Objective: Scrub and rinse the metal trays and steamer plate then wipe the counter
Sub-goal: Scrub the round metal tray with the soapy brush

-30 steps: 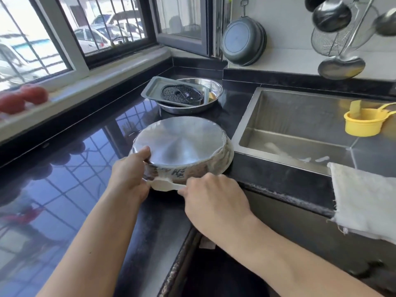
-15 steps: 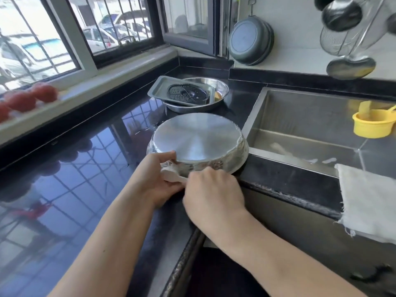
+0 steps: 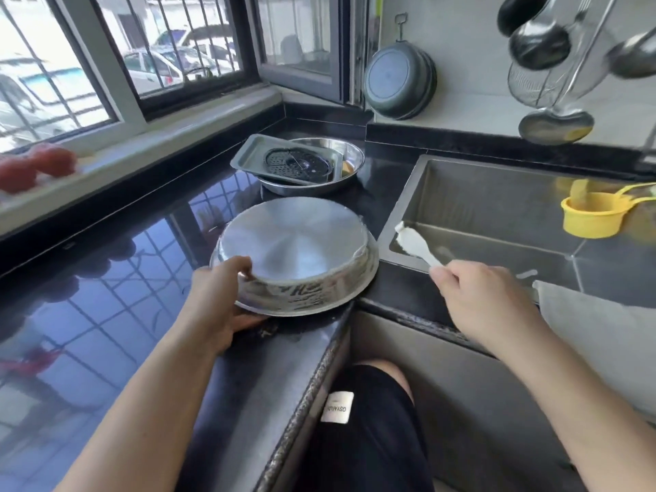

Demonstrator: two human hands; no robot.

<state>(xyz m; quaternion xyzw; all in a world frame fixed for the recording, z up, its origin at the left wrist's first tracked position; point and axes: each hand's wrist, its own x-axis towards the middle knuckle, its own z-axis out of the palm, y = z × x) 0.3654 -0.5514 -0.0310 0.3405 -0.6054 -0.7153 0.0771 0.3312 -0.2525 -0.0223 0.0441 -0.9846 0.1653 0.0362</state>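
While left hand [image 3: 216, 307] grips upturned tray [image 3: 294, 257], right hand [image 3: 486, 300] pinches spatula [image 3: 415, 245] — over sink [image 3: 497, 207].

The upturned round pan [image 3: 294, 257] blocks the worktop [image 3: 106, 296] corner; stacked trays [image 3: 284, 161] stand behind it. Bare worktop stretches left. The sink [image 3: 497, 207] is open below hanging ladles [image 3: 553, 126].

Dark pan [image 3: 399, 81] hanging on the wall, yellow cup [image 3: 591, 214] in the sink [image 3: 497, 193], red tomatoes [image 3: 35, 166] on the windowsill [image 3: 170, 136].
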